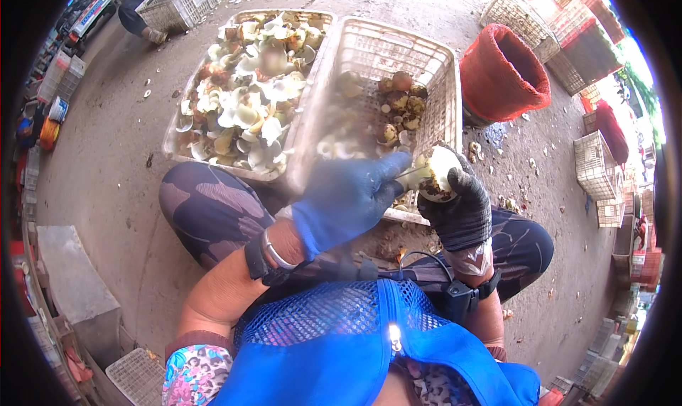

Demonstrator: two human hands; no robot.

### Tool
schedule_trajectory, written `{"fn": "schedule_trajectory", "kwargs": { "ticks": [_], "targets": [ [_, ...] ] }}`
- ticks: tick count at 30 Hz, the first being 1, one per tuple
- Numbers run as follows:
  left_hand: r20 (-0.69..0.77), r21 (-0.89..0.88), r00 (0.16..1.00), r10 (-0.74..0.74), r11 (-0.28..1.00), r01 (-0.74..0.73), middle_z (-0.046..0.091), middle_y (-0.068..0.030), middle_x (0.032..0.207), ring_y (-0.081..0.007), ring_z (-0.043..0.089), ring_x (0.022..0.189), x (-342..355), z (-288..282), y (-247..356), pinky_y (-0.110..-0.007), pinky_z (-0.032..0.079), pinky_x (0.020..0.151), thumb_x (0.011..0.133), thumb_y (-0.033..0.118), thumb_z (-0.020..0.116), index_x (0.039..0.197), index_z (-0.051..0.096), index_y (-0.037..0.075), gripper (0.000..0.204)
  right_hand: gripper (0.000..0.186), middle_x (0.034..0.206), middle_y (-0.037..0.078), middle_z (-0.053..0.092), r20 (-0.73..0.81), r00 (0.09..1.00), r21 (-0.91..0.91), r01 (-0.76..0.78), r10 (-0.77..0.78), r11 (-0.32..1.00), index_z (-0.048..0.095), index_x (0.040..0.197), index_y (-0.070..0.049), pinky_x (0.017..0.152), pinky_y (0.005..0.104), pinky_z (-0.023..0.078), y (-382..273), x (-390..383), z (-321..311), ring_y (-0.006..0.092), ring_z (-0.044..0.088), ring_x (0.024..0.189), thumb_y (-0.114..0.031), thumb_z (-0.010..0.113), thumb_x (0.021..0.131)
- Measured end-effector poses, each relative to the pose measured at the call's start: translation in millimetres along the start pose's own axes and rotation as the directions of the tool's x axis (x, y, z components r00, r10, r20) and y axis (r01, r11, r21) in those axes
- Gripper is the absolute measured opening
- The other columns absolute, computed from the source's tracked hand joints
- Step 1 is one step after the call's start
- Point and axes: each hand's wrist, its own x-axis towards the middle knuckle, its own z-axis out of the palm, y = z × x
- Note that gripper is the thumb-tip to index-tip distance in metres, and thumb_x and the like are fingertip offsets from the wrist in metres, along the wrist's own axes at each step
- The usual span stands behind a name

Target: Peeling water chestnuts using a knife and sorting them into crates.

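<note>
On the ground (128,157), the middle crate (398,56) stands between the left crate (171,144) and the bucket (490,79).

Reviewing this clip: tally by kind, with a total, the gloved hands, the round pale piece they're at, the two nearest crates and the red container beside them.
Gloved hands: 2 (left hand, right hand)
Round pale piece: 1
Nearest crates: 2 (left crate, right crate)
Red container: 1
Total: 6

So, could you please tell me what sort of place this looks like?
Perhaps an open-air produce-handling yard: a pale rectangular plastic crate heaped with curved whitish pieces stands on dusty grey-brown ground, with stacked pale latticed plastic crates along the right.
</note>
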Motion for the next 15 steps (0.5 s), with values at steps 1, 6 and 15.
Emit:
{"fn": "schedule_trajectory", "kwargs": {
  "ticks": [1, 6, 15],
  "targets": [
    [-0.015, 0.061, 0.995, 0.095, 0.994, -0.094, 0.074, -0.0135, 0.111, -0.0260, 0.074, 0.080, 1, 1, 2, -0.036, 0.059, 0.068, 0.093, 0.018, 0.069, 0.135, 0.065, 0.013, 0.042, 0.069, 0.120, 0.013, 0.065, -0.001, 1.000, 0.000, 0.003, -0.003, 1.000, 0.052, 0.142, -0.004, 0.073, 0.0336, 0.060, 1, 1, -12, 0.0235, 0.067, 0.099, -0.032, 0.075, 0.083],
    [-0.080, 0.039, 0.993, 0.084, 0.996, -0.081, 0.069, -0.0150, 0.078, -0.0314, 0.070, 0.071, -16, 10, -17, -0.043, 0.053, 0.063, 0.091, 0.016, 0.069, 0.136, 0.062, 0.016, 0.046, 0.050, 0.101, 0.013, 0.071, 0.082, 0.989, 0.445, -0.145, 0.121, 0.884, 0.060, 0.131, -0.010, 0.045, 0.0293, 0.047, 3, -1, -22, 0.0218, 0.066, 0.072, -0.039, 0.066, 0.091],
    [-0.211, 0.084, 0.967, 0.142, 0.988, -0.127, 0.070, -0.0119, 0.081, -0.0295, 0.067, 0.068, 6, 21, -10, -0.040, 0.053, 0.060, 0.095, 0.016, 0.065, 0.141, 0.059, 0.015, 0.047, 0.049, 0.112, 0.011, 0.069, 0.180, 0.967, 0.441, -0.246, 0.183, 0.863, 0.058, 0.131, -0.009, 0.053, 0.0296, 0.051, 11, 0, -24, 0.0235, 0.069, 0.090, -0.039, 0.064, 0.092]
  ]
}}
